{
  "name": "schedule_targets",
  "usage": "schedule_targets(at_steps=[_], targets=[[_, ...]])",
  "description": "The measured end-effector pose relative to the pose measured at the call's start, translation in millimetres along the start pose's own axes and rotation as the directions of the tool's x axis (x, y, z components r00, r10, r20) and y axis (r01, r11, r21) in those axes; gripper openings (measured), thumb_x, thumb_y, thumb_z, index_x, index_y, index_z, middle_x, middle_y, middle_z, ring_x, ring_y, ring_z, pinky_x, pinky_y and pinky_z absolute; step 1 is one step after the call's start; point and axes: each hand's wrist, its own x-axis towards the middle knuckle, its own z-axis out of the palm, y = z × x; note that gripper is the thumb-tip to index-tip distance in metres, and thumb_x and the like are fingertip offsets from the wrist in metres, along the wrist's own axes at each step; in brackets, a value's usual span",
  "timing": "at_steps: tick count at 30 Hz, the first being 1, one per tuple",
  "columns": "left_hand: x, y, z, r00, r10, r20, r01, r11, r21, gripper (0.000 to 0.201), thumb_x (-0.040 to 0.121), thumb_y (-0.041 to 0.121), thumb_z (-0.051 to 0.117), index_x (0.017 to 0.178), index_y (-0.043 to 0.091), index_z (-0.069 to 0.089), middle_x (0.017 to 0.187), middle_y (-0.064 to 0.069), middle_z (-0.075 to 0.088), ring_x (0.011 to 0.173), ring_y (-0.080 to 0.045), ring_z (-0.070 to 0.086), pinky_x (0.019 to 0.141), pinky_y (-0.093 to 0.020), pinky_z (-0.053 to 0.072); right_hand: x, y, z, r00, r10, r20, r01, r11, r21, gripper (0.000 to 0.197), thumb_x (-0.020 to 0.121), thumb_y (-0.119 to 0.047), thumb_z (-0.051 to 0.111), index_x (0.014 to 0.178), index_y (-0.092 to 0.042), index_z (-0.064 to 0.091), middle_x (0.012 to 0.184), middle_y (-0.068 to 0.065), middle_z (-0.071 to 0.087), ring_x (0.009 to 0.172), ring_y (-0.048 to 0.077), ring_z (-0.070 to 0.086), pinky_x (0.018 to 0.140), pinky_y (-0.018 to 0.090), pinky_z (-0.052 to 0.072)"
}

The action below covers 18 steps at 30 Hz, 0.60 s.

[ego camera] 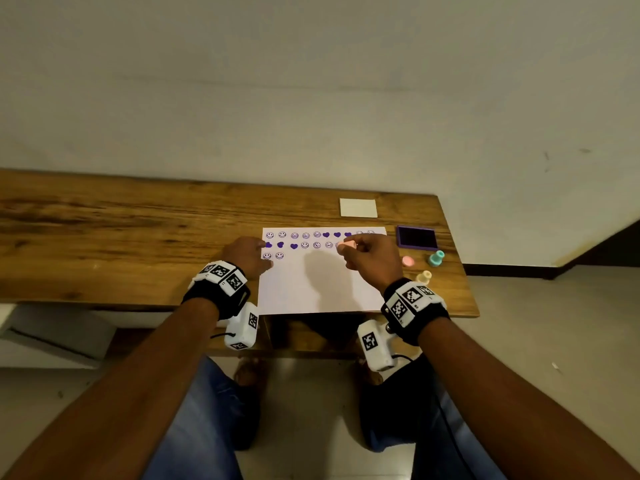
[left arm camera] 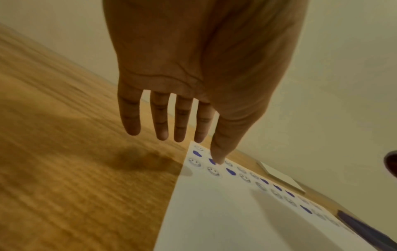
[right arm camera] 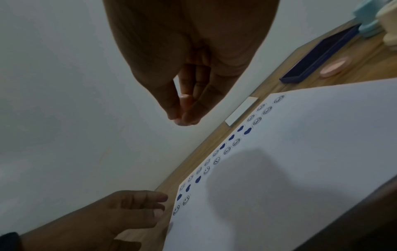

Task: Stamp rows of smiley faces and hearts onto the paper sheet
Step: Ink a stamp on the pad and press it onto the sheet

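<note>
A white paper sheet [ego camera: 311, 289] lies on the wooden table [ego camera: 121, 237], with rows of purple smiley faces and hearts along its far edge. My right hand [ego camera: 367, 252] pinches a small pink stamp [ego camera: 345, 244] just above the second row, right of its last smiley; the stamp's pink body [right arm camera: 184, 101] shows between thumb and fingers. My left hand [ego camera: 247, 256] lies open with straight fingers [left arm camera: 161, 118] at the sheet's left edge, thumb reaching over the stamped marks [left arm camera: 212, 169]. A purple ink pad [ego camera: 417, 237] sits open to the right of the sheet.
A pink cap [ego camera: 408, 261], a teal stamp [ego camera: 436, 258] and a cream stamp [ego camera: 424, 277] stand right of the sheet near the table's right edge. A small white card [ego camera: 358, 207] lies behind the sheet. The wall is close behind the table.
</note>
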Motion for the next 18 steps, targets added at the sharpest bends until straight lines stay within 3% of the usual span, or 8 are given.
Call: schedule_targets(at_steps=[3, 9, 13, 16, 18], targets=[[-9, 20, 12, 0.994, 0.098, -0.042, -0.099, 0.994, -0.042, 0.047, 0.084, 0.027, 0.072, 0.128, 0.016, 0.06, 0.129, -0.008, 0.061, 0.117, -0.024, 0.057, 0.099, -0.033, 0.044, 0, 1, -16, 1.0, -0.006, -0.006, 0.006, 1.0, -0.01, 0.017, 0.081, -0.019, 0.079, 0.093, -0.007, 0.077, 0.077, 0.01, 0.074, 0.064, 0.019, 0.072, 0.074, 0.043, 0.063], [-30, 99, 70, 0.937, 0.349, 0.003, -0.348, 0.936, -0.059, 0.035, 0.084, 0.028, 0.069, 0.119, 0.021, 0.064, 0.115, -0.002, 0.065, 0.097, -0.019, 0.063, 0.088, -0.03, 0.048, -2, 28, -72, 0.976, 0.066, -0.205, -0.069, 0.998, -0.006, 0.011, 0.082, -0.023, 0.077, 0.089, -0.014, 0.077, 0.075, 0.001, 0.074, 0.063, 0.013, 0.071, 0.072, 0.039, 0.063], [-35, 152, 114, 0.888, 0.458, 0.046, -0.457, 0.889, -0.028, 0.036, 0.086, 0.028, 0.067, 0.12, 0.02, 0.064, 0.115, -0.002, 0.064, 0.101, -0.02, 0.062, 0.089, -0.031, 0.048, -4, 60, -99, 0.926, 0.15, -0.347, -0.129, 0.988, 0.082, 0.013, 0.079, -0.027, 0.079, 0.089, -0.019, 0.078, 0.077, -0.003, 0.075, 0.073, 0.016, 0.072, 0.075, 0.042, 0.062], [-32, 183, 139, 0.868, 0.492, 0.064, -0.494, 0.87, 0.006, 0.038, 0.086, 0.026, 0.066, 0.124, 0.02, 0.062, 0.118, -0.006, 0.063, 0.106, -0.023, 0.06, 0.092, -0.033, 0.047, -5, 79, -111, 0.888, 0.231, -0.398, -0.166, 0.967, 0.192, 0.013, 0.079, -0.023, 0.08, 0.09, -0.017, 0.077, 0.079, -0.001, 0.074, 0.079, 0.02, 0.073, 0.075, 0.037, 0.062], [-24, 198, 153, 0.861, 0.505, 0.066, -0.508, 0.86, 0.046, 0.043, 0.085, 0.024, 0.067, 0.127, 0.02, 0.06, 0.122, -0.008, 0.06, 0.111, -0.027, 0.056, 0.095, -0.037, 0.045, -5, 90, -118, 0.861, 0.279, -0.424, -0.179, 0.949, 0.26, 0.01, 0.078, -0.021, 0.08, 0.087, -0.019, 0.077, 0.079, -0.003, 0.075, 0.08, 0.018, 0.073, 0.077, 0.041, 0.062]])
